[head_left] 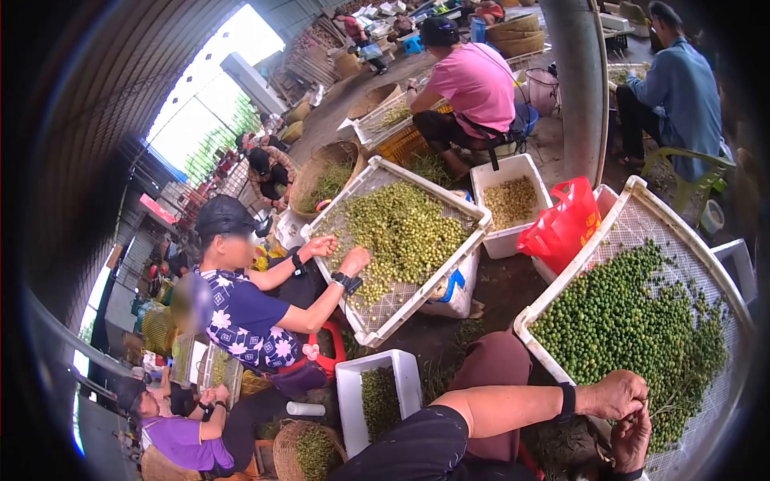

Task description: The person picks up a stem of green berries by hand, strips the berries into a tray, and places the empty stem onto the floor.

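My left hand (pixel 613 395), with a black band on its wrist, is at the near edge of a large white-framed mesh tray (pixel 634 220). Its fingers are pinched together over something too small to name. Just below it, my right hand (pixel 632 439) is also closed, fingertips meeting those of the left; what lies between them is hidden. Small round green fruits (pixel 618 321) are heaped on the mesh beside both hands. Thin green stems (pixel 674 401) lie among the fruits close to my fingers.
A person opposite handles paler green fruits (pixel 401 232) on another white tray (pixel 358 325). White foam boxes (pixel 407 381) (pixel 487 180), a red plastic bag (pixel 564 224) and a wicker basket (pixel 285 457) stand around. A metal post (pixel 576 96) rises behind. Other people sit working nearby.
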The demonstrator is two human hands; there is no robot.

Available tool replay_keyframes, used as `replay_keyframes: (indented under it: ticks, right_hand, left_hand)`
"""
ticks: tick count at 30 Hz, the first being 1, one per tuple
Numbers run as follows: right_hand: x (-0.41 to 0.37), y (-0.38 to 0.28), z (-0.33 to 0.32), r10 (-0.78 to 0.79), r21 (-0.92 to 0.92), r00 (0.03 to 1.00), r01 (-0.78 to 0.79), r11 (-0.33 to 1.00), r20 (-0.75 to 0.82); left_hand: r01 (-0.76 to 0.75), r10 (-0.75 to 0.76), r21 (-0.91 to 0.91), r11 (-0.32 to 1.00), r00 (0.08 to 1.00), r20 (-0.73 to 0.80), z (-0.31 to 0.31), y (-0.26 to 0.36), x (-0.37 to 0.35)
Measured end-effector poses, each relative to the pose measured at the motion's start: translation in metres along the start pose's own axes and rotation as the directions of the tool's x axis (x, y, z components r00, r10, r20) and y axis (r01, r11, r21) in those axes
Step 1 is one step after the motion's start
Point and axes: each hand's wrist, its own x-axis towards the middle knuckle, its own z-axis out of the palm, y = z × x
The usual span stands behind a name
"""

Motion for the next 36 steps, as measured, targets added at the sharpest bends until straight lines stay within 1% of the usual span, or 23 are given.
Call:
replay_keyframes:
  ticks: [4, 6, 7, 8, 9, 10, 11, 12, 14, 16, 19, 22, 23, 24, 26, 28, 29, 30, 31, 32, 34, 35, 36]
  right_hand:
    - [-0.022, -0.001, 0.057, 0.014, -0.027, 0.983, -0.020, 0.999, -0.181]
    - [-0.024, -0.006, 0.075, 0.063, -0.081, 0.974, -0.082, 0.993, -0.220]
    - [-0.025, -0.006, 0.084, 0.093, -0.103, 0.970, -0.119, 0.988, -0.227]
    - [-0.025, -0.006, 0.091, 0.110, -0.103, 0.961, -0.140, 0.985, -0.255]
    - [-0.022, -0.006, 0.072, 0.168, -0.106, 0.977, -0.182, 0.978, -0.134]
    - [-0.028, -0.008, 0.077, 0.163, -0.163, 0.983, -0.176, 0.971, -0.088]
    - [-0.024, -0.002, 0.062, 0.147, -0.174, 0.989, -0.145, 0.974, -0.001]
    - [-0.025, -0.003, 0.064, 0.124, -0.237, 0.992, -0.120, 0.964, 0.001]
    - [-0.024, -0.001, 0.065, 0.133, -0.163, 0.991, -0.132, 0.978, -0.005]
    - [-0.022, 0.001, 0.065, 0.113, -0.157, 0.992, -0.102, 0.982, 0.061]
    - [-0.023, -0.001, 0.063, 0.116, -0.191, 0.989, -0.096, 0.977, 0.097]
    - [-0.027, -0.017, 0.068, 0.049, -0.183, 0.992, -0.027, 0.983, 0.117]
    - [-0.028, -0.027, 0.071, -0.025, -0.228, 0.993, 0.052, 0.972, 0.119]
    - [-0.030, -0.034, 0.076, -0.091, -0.206, 0.994, 0.100, 0.973, 0.054]
    - [-0.024, -0.051, 0.063, -0.245, -0.496, 0.966, 0.252, 0.831, 0.081]
    - [-0.021, -0.061, 0.059, -0.362, -0.643, 0.923, 0.357, 0.678, 0.130]
    - [-0.019, -0.063, 0.058, -0.440, -0.793, 0.860, 0.450, 0.412, 0.259]
    - [-0.018, -0.065, 0.058, -0.468, -0.861, 0.788, 0.498, 0.102, 0.400]
    - [-0.018, -0.064, 0.061, -0.497, -0.859, 0.721, 0.500, -0.111, 0.484]
    - [-0.020, -0.062, 0.064, -0.516, -0.856, 0.688, 0.460, -0.234, 0.511]
    - [-0.015, -0.057, 0.063, -0.556, -0.772, 0.559, 0.572, -0.278, 0.615]
    - [-0.018, -0.056, 0.062, -0.490, -0.835, 0.738, 0.549, 0.037, 0.464]
    - [-0.026, -0.057, 0.067, -0.352, -0.831, 0.879, 0.441, 0.339, 0.323]
  left_hand:
    - [-0.101, 0.104, 0.061, 0.993, 0.994, -0.038, 0.008, -0.011, 0.001]
    - [-0.156, 0.159, 0.042, 0.987, 0.985, -0.071, 0.005, -0.012, 0.000]
    - [-0.281, 0.285, 0.150, 0.948, 0.958, -0.012, -0.006, -0.008, 0.004]
    - [-0.302, 0.298, 0.171, 0.938, 0.953, 0.047, -0.014, -0.006, 0.003]
    - [-0.331, 0.324, 0.204, 0.921, 0.944, 0.068, -0.020, -0.001, 0.006]
    - [-0.385, 0.364, 0.272, 0.882, 0.923, 0.126, -0.019, -0.005, 0.004]
    - [-0.255, 0.236, 0.206, 0.945, 0.965, 0.111, -0.017, -0.004, 0.003]
    - [-0.165, 0.152, 0.105, 0.981, 0.981, 0.119, -0.022, 0.009, 0.005]
    - [-0.126, 0.114, 0.088, 0.988, 0.985, 0.131, -0.022, 0.014, 0.007]
    - [-0.096, 0.073, 0.195, 0.976, 0.990, 0.123, -0.020, 0.014, 0.004]
    - [-0.081, 0.067, 0.199, 0.977, 0.995, 0.075, -0.015, 0.016, 0.002]
    - [0.037, -0.034, 0.065, 0.997, 0.998, -0.045, -0.011, 0.013, 0.005]
    - [0.295, -0.294, -0.052, 0.954, 0.955, 0.019, -0.016, 0.015, 0.003]
    - [0.484, -0.477, -0.332, 0.810, 0.872, 0.108, -0.020, 0.010, 0.005]
    - [0.560, -0.564, -0.615, 0.556, 0.797, 0.216, -0.028, 0.005, 0.009]
    - [0.572, -0.572, -0.699, 0.429, 0.771, 0.280, -0.034, 0.007, 0.012]
    - [0.575, -0.564, -0.729, 0.372, 0.763, 0.314, -0.034, 0.006, 0.011]
    - [0.576, -0.555, -0.756, 0.312, 0.756, 0.347, -0.033, 0.006, 0.011]
    - [0.578, -0.548, -0.761, 0.293, 0.754, 0.362, -0.030, 0.005, 0.012]
    - [0.578, -0.541, -0.769, 0.274, 0.753, 0.374, -0.028, 0.004, 0.012]
    - [0.572, -0.540, -0.781, 0.250, 0.752, 0.378, -0.026, 0.004, 0.011]
    - [0.567, -0.546, -0.786, 0.246, 0.751, 0.371, -0.025, 0.005, 0.011]
    - [0.563, -0.553, -0.790, 0.243, 0.750, 0.364, -0.025, 0.006, 0.011]
